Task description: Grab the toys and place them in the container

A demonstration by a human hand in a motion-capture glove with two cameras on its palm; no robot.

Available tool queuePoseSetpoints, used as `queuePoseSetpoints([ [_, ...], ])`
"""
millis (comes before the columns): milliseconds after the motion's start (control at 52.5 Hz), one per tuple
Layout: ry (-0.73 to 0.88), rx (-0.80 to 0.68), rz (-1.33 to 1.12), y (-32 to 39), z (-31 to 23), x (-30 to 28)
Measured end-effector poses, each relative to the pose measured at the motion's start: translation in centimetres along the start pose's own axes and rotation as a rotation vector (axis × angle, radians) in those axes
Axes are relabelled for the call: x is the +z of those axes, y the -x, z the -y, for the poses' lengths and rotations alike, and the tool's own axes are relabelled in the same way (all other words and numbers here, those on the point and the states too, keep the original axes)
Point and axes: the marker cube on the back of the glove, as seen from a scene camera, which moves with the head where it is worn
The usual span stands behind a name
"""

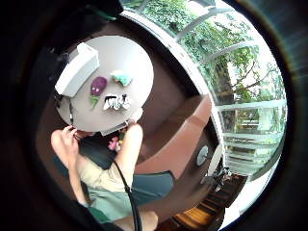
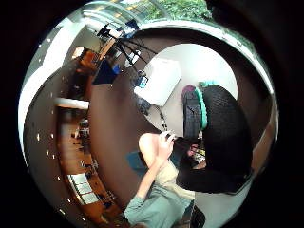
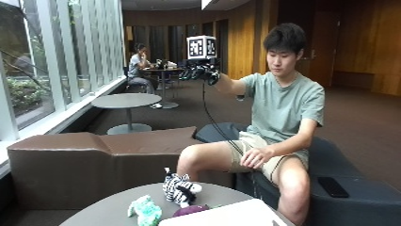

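White container (image 3: pixel 219 216) beside three toys (image 3: pixel 180 188)

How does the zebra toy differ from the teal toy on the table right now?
The zebra toy is black-and-white striped; the teal toy is plain teal with pale patches. In the outside view the zebra toy sits upright and looks taller, while the teal toy is lower. The zebra toy is nearer the seated person; the teal toy is nearer the camera. Both are soft toys resting on the round table, outside the white container, untouched.

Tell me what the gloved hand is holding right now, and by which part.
Nothing: the gloved right hand is raised high above the table, while the zebra, teal toy and purple toy lie there untouched.
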Motion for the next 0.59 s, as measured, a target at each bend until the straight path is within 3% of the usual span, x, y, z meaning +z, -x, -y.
queuePoseSetpoints([
  [343,0.013,-0.002,-0.130,-0.1,2.4,0.1],
  [591,0.095,-0.017,-0.117,-0.8,5.1,3.4],
])
